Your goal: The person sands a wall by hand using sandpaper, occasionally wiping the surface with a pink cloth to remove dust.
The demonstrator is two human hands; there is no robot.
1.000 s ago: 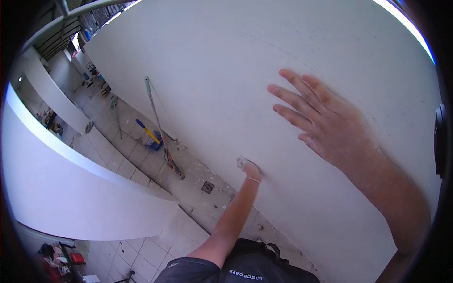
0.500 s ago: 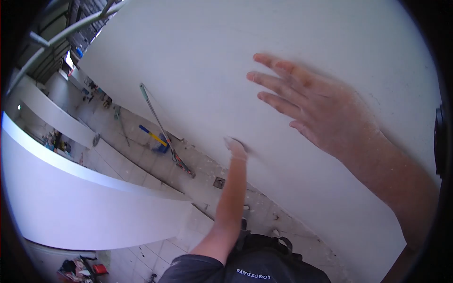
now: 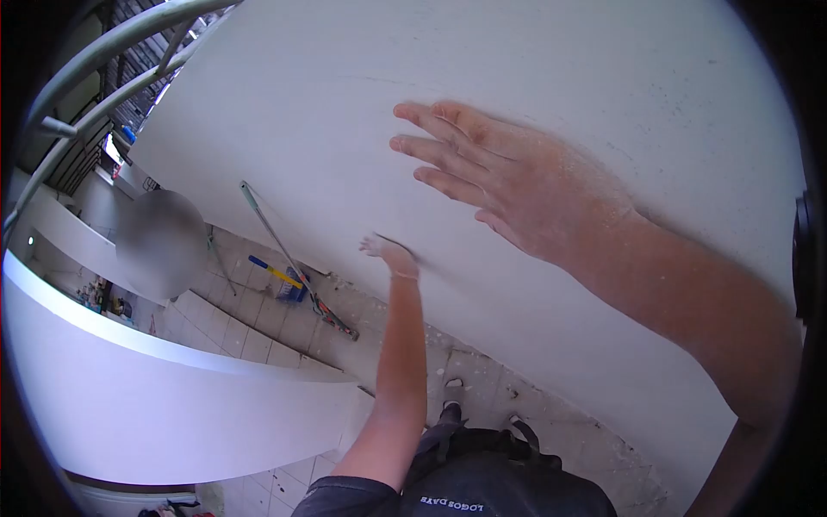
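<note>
A large pale wall panel (image 3: 293, 112) slants across the view. My right hand (image 3: 517, 177), dusted with white powder, lies against its upper part with fingers spread and nothing held. Lower down, my left hand (image 3: 392, 253) reaches out to the same white surface, its whitened fingers apart and empty. Faint scuffs and dark specks mark the panel above my right hand.
On the tiled floor (image 3: 482, 379) lie a long-handled tool (image 3: 280, 246) leaning on the wall and a blue dustpan-like item (image 3: 293, 287). A curved white parapet (image 3: 198, 388) stands left. Metal railings (image 3: 129, 95) show at upper left.
Both hands have shifted left in view along the wall, and the left hand's fingers now show spread. A blurred round grey shape has appeared at the left. My feet have come into view.
</note>
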